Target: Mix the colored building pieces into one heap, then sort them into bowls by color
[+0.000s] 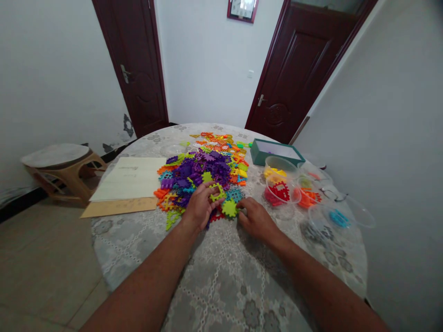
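Note:
A heap of purple toothed plastic building pieces (207, 166), mixed with orange, blue and lime ones, lies on the table. At its near edge my left hand (200, 207) grips a lime-green square frame piece (221, 193) between thumb and fingers. My right hand (254, 217), fingers closed, pinches the edge of a lime-green gear-shaped piece (229, 209). Just behind that gear lies a blue lattice piece (234, 193). Partly covered by my left hand and the gear, a red piece (218, 215) rests on the cloth.
Clear plastic tubs at the right hold yellow (275, 174), red (277, 193), orange (309, 198) and blue (339, 218) pieces. Behind them stands a green box (259, 154). Paper sheets (131, 177) lie at the left. A stool (57, 159) stands beside the round table.

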Action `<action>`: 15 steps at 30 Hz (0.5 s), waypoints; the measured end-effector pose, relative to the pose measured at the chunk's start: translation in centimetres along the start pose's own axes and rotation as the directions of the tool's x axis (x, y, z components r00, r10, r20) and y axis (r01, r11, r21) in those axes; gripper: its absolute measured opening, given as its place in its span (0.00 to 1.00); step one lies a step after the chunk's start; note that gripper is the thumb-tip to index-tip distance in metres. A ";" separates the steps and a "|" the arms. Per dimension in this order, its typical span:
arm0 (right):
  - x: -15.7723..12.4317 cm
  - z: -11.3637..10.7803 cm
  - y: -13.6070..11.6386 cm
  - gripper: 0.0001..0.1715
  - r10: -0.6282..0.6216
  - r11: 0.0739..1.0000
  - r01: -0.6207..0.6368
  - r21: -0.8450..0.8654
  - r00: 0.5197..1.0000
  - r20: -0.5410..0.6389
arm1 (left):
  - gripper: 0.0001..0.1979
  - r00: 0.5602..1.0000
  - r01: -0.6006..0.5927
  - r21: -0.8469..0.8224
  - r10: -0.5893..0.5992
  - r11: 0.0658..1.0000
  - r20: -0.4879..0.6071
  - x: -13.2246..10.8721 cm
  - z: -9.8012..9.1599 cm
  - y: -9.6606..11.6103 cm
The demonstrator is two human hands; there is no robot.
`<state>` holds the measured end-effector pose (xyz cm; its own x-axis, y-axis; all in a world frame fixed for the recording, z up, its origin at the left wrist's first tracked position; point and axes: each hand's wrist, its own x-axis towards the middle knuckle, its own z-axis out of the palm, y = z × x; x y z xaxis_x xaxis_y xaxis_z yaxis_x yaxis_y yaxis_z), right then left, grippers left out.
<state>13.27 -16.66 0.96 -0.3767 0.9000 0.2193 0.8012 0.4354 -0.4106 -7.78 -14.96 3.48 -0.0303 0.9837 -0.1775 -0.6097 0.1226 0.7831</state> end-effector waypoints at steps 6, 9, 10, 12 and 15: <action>-1.6 0.9 0.9 0.26 -0.049 0.998 0.055 0.026 0.978 -0.204 | 0.16 0.999 0.040 0.049 -0.041 0.998 0.016 -0.1 0.2 -0.3; -1.9 1.0 -0.6 0.29 -0.094 0.995 0.089 -0.042 0.988 -0.125 | 0.16 0.999 0.038 0.052 -0.039 0.998 0.022 -0.1 0.3 -0.3; -1.9 1.0 -1.1 0.30 -0.090 0.994 0.085 -0.064 0.993 -0.082 | 0.16 0.999 0.038 0.050 -0.039 0.998 0.021 -0.1 0.3 -0.3; -1.8 1.1 -2.1 0.30 -0.064 0.995 0.062 -0.084 0.998 -0.023 | 0.16 0.999 0.038 0.049 -0.039 0.998 0.016 -0.2 0.4 -0.3; -1.9 1.2 -2.5 0.27 -0.032 0.999 0.031 -0.035 0.999 -0.027 | 0.17 0.999 0.038 0.055 -0.039 0.998 0.017 -0.2 0.4 -0.2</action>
<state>11.38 -19.41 0.54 -0.3891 0.8848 0.2564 0.8050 0.4619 -0.3723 -7.36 -15.14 3.57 0.0072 0.9803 -0.1975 -0.5658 0.1668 0.8075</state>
